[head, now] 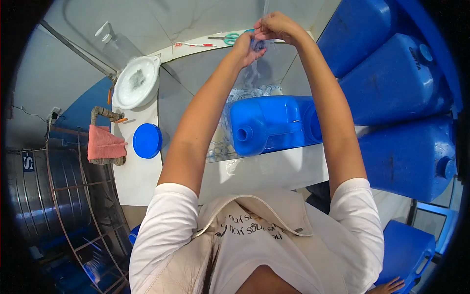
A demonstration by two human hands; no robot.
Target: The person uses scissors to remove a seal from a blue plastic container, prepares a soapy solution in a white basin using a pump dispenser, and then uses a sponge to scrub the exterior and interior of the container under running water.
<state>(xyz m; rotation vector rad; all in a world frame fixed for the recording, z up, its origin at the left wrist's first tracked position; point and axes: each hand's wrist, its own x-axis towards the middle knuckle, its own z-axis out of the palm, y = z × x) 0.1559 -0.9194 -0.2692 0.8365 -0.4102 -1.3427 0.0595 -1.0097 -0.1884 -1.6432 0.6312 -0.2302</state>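
Both my hands are together at the far side of the sink, below a thin stream of water (266, 8). My left hand (246, 51) is cupped, palm inward, around a small bluish thing (259, 45) blurred by the splash. Bent fingers of my right hand (273, 26) meet it from above; whether they grip anything is hidden. Nearer to me, under my forearms, a translucent blue water jug (264, 125) lies on its side across the grey-tiled sink (180, 86). Its small spout is uncapped, and a wide round opening (313, 123) is partly behind my right arm.
Scissors (229, 38) and a toothbrush (196, 45) lie on the back ledge. Left stand a white basin (126, 93) with suds and a scouring pad, a blue round lid (147, 140) and a cloth-draped pipe (104, 143). Large blue jugs (389, 81) crowd the right. Another person's hand (391, 286) touches a jug (405, 250).
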